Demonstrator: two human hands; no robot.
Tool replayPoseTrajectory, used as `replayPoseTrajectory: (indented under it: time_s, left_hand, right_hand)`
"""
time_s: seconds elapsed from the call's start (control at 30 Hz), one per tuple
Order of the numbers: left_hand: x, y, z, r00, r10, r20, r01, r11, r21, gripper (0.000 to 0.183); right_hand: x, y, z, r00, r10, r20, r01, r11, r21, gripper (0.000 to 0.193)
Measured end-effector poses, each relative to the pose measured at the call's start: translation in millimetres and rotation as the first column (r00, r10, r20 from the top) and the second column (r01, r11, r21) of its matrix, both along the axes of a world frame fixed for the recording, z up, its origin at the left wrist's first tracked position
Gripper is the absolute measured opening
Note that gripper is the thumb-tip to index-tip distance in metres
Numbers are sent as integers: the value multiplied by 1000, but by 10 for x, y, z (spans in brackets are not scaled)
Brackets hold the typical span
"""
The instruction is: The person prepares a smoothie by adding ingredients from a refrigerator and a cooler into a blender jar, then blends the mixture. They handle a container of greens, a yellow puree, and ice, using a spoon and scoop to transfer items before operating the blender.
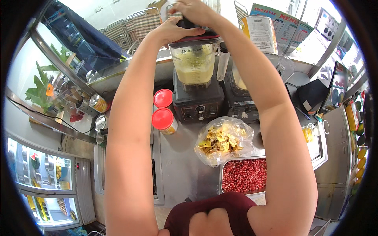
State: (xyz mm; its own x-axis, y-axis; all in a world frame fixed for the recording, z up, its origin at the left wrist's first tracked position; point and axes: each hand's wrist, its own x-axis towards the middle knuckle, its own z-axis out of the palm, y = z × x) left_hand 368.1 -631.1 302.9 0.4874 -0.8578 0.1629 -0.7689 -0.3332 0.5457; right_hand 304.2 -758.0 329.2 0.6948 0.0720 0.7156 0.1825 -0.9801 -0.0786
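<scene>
Both my arms stretch forward to a blender jug (193,65) that stands on its black base (199,100). Pale yellow-green liquid fills its lower part, and froth coats the wall above. My left hand (169,32) grips the dark, red-edged blender lid (197,38), thumb laid across its top beside a black knob. Just above it is my right hand (195,12), its fingers curled near something clear that I cannot make out. A second blender (242,106), partly behind my right arm, stands to the right. A clear tamper-like tube (223,65) with a black top is between the jugs.
Two red-lidded tubs (163,120) stand left of the base. In front lie a plastic bag of yellow peelings (222,139) and a metal tray (221,177) of pomegranate seeds. A large can (260,33) and a menu board (281,23) are behind; a glass rim borders the counter.
</scene>
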Motion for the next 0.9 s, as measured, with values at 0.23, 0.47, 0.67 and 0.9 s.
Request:
replayPoseTrajectory:
  time_s: [0.23,0.47,0.67,0.9]
  left_hand:
    - [-94,170,156,912,-378,-160,370,926,-76,64]
    - [-306,104,245,954,-214,-211,210,977,-41,84]
    - [-327,175,163,991,-96,-97,83,987,-134,72]
    - [-194,203,181,903,-325,-282,316,945,-78,71]
  right_hand:
    - [-92,616,137,938,-292,-186,332,911,245,39]
    - [-218,420,211,838,-482,-254,539,804,252,34]
    - [-405,233,128,926,-245,-287,344,861,374,34]
    - [-314,492,74,990,-42,-134,95,903,419,35]
